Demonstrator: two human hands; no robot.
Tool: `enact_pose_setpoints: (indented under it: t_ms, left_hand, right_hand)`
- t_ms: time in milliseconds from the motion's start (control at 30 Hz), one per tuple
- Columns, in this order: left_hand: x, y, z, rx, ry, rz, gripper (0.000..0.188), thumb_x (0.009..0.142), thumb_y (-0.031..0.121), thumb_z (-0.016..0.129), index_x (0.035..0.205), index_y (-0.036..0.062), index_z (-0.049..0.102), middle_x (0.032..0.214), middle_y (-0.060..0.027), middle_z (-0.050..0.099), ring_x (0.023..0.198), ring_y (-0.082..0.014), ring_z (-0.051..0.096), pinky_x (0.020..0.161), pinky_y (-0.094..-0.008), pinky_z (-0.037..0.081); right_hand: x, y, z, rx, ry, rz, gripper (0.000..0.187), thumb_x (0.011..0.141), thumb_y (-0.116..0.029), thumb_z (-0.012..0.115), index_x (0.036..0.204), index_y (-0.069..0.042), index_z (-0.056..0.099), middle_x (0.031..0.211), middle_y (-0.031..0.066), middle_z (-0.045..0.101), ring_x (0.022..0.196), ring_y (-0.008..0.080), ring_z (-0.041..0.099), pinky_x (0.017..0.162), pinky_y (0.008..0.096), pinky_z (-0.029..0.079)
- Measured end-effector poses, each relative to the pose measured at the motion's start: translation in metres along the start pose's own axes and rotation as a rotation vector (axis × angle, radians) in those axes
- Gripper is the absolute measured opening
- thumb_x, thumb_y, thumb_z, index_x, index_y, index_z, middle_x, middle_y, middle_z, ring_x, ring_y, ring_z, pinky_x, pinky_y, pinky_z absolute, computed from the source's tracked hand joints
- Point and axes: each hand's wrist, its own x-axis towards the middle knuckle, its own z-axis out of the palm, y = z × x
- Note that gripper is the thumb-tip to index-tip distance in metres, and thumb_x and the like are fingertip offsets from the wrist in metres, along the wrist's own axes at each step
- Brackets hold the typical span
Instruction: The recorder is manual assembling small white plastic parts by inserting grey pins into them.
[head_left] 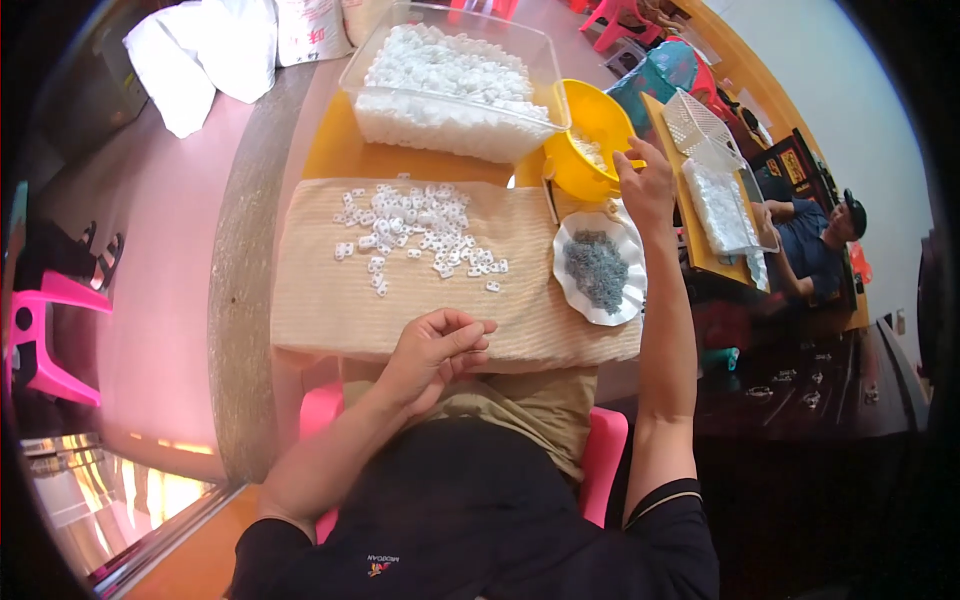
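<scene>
On the ribbed beige cloth (pixel 330 280) lies a loose heap of small white plastic pieces with holes (pixel 410 215). My left hand (pixel 440 355) is over the cloth's near edge, its thumb and fingertips pressed together; whatever they may hold is too small to make out. At the right, my right hand (pixel 648 185) is at the rim of a yellow plastic tub (pixel 575 172), fingers parted, with the tub's edge showing between them. White pieces lie inside the tub. Below that hand sits a white scalloped dish (pixel 590 313) of small grey metal parts (pixel 598 270).
A clear bin (pixel 450 135) full of white pieces stands behind the cloth. White sacks (pixel 235 45) lie at the far left, near a pink stool (pixel 60 330). Another person (pixel 825 235) sits at the right by a table with a white basket (pixel 705 130).
</scene>
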Motion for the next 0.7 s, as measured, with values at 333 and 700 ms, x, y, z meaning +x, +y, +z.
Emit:
enact_pose_setpoints:
  t_ms: [333, 700]
  left_hand:
    - [0.000, 0.003, 0.000, 0.000, -0.013, 0.024, 0.008, 0.089, 0.008, 0.064, 0.094, 0.0035, 0.060, 0.104, -0.0105, 0.064, 0.079, -0.0108, 0.062, 0.074, -0.0263, 0.056]
    - [-0.002, 0.002, 0.000, 0.025, -0.005, 0.029, 0.009, 0.089, 0.009, 0.064, 0.095, 0.0033, 0.061, 0.101, -0.0085, 0.066, 0.079, -0.0098, 0.063, 0.073, -0.0254, 0.056]
  right_hand:
    - [-0.093, -0.094, 0.029, 0.402, -0.734, -0.096, 0.022, 0.080, -0.009, 0.071, 0.100, -0.001, 0.067, 0.087, 0.0086, 0.065, 0.073, 0.0135, 0.059, 0.065, 0.0256, 0.048]
    - [-0.107, -0.103, 0.037, 0.145, -0.803, -0.185, 0.022, 0.081, -0.016, 0.065, 0.097, -0.002, 0.067, 0.096, 0.0148, 0.064, 0.090, 0.0343, 0.061, 0.078, 0.0394, 0.048]
